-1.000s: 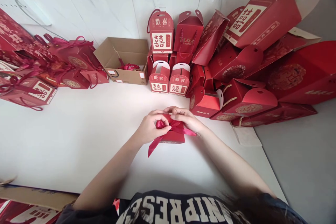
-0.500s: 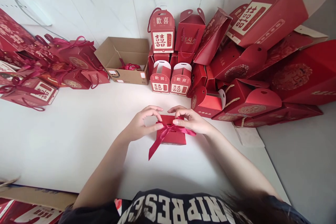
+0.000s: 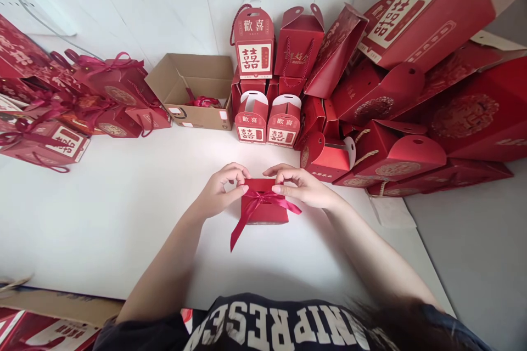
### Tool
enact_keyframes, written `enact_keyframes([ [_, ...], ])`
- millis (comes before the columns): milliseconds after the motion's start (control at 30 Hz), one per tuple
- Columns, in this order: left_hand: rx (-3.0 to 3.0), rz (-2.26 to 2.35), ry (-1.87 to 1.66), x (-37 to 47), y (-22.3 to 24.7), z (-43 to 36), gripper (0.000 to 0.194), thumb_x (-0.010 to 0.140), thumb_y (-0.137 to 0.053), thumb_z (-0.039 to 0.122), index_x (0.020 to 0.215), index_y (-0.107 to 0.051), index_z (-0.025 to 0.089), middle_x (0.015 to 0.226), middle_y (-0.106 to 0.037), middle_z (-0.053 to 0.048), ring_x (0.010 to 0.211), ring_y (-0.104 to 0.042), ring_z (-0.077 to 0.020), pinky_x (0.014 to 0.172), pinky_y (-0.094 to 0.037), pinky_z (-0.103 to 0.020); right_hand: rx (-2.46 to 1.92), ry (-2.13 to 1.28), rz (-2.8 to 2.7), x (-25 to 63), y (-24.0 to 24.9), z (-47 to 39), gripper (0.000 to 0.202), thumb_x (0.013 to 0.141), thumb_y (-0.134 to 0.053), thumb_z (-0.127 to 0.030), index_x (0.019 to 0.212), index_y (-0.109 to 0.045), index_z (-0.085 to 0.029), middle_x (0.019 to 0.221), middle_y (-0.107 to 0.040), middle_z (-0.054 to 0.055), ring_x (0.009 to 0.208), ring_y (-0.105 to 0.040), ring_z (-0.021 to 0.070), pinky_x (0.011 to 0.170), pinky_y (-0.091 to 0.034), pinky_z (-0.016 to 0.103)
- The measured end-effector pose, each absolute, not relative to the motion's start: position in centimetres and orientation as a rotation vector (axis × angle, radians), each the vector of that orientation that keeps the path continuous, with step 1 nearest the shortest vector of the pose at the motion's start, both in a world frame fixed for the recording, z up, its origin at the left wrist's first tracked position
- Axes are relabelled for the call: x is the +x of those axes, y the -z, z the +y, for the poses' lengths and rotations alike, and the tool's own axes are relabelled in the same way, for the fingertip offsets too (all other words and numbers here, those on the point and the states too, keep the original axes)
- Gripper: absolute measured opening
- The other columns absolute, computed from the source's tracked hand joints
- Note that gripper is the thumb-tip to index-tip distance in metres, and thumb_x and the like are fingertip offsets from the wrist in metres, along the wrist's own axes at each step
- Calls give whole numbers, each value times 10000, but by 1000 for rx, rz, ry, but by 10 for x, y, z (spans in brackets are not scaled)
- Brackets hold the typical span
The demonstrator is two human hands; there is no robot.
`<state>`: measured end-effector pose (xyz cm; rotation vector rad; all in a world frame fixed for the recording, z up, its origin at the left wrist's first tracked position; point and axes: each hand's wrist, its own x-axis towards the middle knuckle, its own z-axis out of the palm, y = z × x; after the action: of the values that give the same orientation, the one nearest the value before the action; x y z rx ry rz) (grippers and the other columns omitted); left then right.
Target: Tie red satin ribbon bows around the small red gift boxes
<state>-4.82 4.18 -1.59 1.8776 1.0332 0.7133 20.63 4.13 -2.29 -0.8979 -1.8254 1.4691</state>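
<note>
A small red gift box [image 3: 269,214] sits on the white table in front of me, and a satin ribbon [image 3: 251,207] is tied in a bow on its top. My left hand [image 3: 222,189] is at the box's left upper edge, thumb and fingers pinched on the ribbon bow's left loop. On the other side my right hand [image 3: 300,186] pinches the right loop between thumb and forefinger. One ribbon tail hangs down past the box's front left; the other points right, below my right hand. The fingertips partly cover the loops.
An open cardboard box [image 3: 201,112] with ribbon inside stands at the back. Red gift boxes [image 3: 284,126] are stacked behind and to the right. At the left lies a pile of ribboned boxes [image 3: 123,88]. A white tabletop [image 3: 135,203] lies between.
My left hand has moved slightly left and its fingers have closed in. The box and bow have shifted a little left, and the loops look more drawn out.
</note>
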Motion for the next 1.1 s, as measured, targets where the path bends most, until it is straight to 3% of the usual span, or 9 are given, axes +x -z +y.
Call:
enact_keyframes([
  [100,1864,1065,-768,-50,18,43,182,855,-507,150,685,-448,182,1084,-571,-55,1060,-556,-199,942,-427,-350,-916,-1416,-1803,207,23,42,239,894,-630,-384,765,-620,-182,1205,-599,88,1157,-567,211,1020,-386,363],
  [200,1812,1047,-835,-53,18,45,76,836,-493,130,860,-506,201,1156,-577,-68,1167,-532,-226,975,-416,-373,-916,-1424,-1778,205,26,43,239,915,-593,-398,816,-640,-186,1170,-608,87,1126,-575,212,987,-413,355],
  [300,1814,1008,-819,-54,17,46,234,856,-489,151,1073,-541,218,1237,-567,-77,1222,-511,-236,994,-404,-385,-964,-1427,-1733,204,29,43,241,933,-550,-430,999,-630,-212,1180,-605,74,1057,-597,198,925,-456,340],
  [400,1901,1026,-777,-54,17,46,239,880,-515,182,1100,-595,229,1257,-563,-71,1209,-505,-229,953,-410,-354,-1127,-1249,-1743,206,25,40,265,939,-527,-453,1073,-571,-228,1103,-611,52,952,-603,176,840,-469,308],
  [533,1973,1068,-796,-54,20,47,147,861,-598,220,994,-658,221,1038,-585,-53,933,-542,-183,780,-430,-307,-1401,-926,-1927,215,7,33,308,959,-460,-498,843,-523,-220,796,-584,6,696,-523,150,654,-400,274],
  [667,1920,1038,-840,-56,24,50,94,859,-638,281,882,-695,209,948,-551,-48,892,-539,-176,788,-450,-310,-1478,-1036,-2183,223,-9,28,444,944,-411,-595,762,-555,-217,633,-523,-8,593,-461,149,596,-337,274],
  [800,1828,1004,-894,-57,28,52,145,851,-659,325,799,-676,191,1024,-550,-68,999,-563,-199,930,-455,-353,-1329,-1482,-2232,222,-8,27,519,922,-414,-635,727,-604,-193,653,-534,0,597,-468,139,605,-346,272],
  [933,1762,983,-898,-58,30,53,281,852,-650,331,656,-529,171,1122,-560,-82,1094,-558,-222,1006,-430,-381,-1093,-1869,-2050,216,3,28,414,880,-549,-574,772,-621,-181,741,-583,-2,674,-501,136,657,-381,260],
  [1100,1741,1020,-826,-59,26,51,428,870,-607,352,542,-400,168,1258,-573,-96,1058,-594,-236,987,-449,-419,-1089,-1784,-2066,217,8,30,372,912,-526,-518,803,-628,-177,770,-599,3,699,-507,134,653,-385,252],
])
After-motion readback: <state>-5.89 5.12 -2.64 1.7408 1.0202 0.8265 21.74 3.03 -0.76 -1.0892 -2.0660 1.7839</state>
